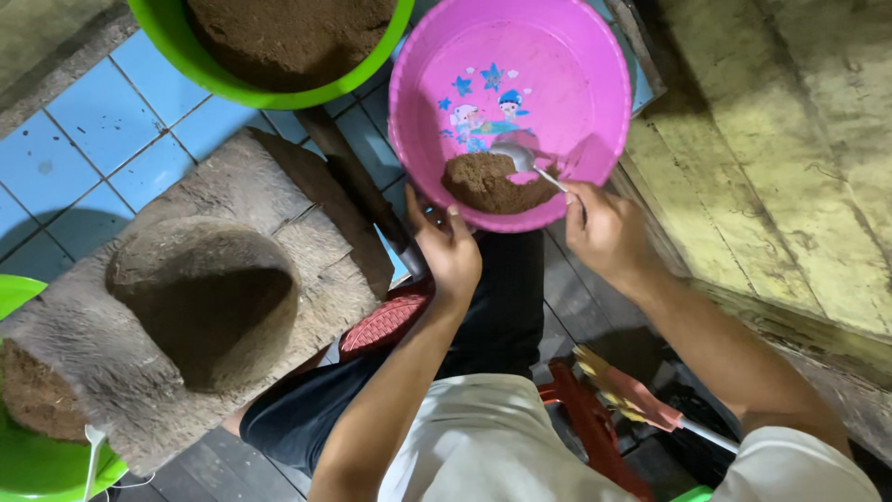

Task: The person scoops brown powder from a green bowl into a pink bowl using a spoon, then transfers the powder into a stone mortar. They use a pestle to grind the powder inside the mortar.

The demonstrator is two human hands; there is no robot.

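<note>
The fingers (587, 197) of the right hand (604, 232) pinch the thin handle of a metal spoon (522, 160), whose bowl lies on the top edge of a lump of brown paste (488, 184). The fingers (452, 216) of the left hand (448, 249) curl around the near rim of the pink plastic basin (557, 56) and grip it, thumb on the outer side. The basin is tilted toward the person, and the paste sits in its lowest part, against the near wall, between the two hands. A cartoon print in blue and white marks the basin's inner bottom, just above the paste.

To the left, a rough wooden block with a deep round hollow, a mortar (200, 297), rests on the blue tiled floor (84, 121), close to the person's knee. A green basin (200, 70) holding a large mass of the same brown stuff sits at the top, touching or nearly touching the pink one. Another green tub (28, 465) with more brown material shows at the lower left corner, partly behind the mortar. The person sits in dark trousers (307, 418) and a light shirt, with a red woven sandal (383, 321) under the left forearm. A small broom with a pink head (632, 395) lies by the right elbow, near worn yellowish wooden planks (780, 167).
</note>
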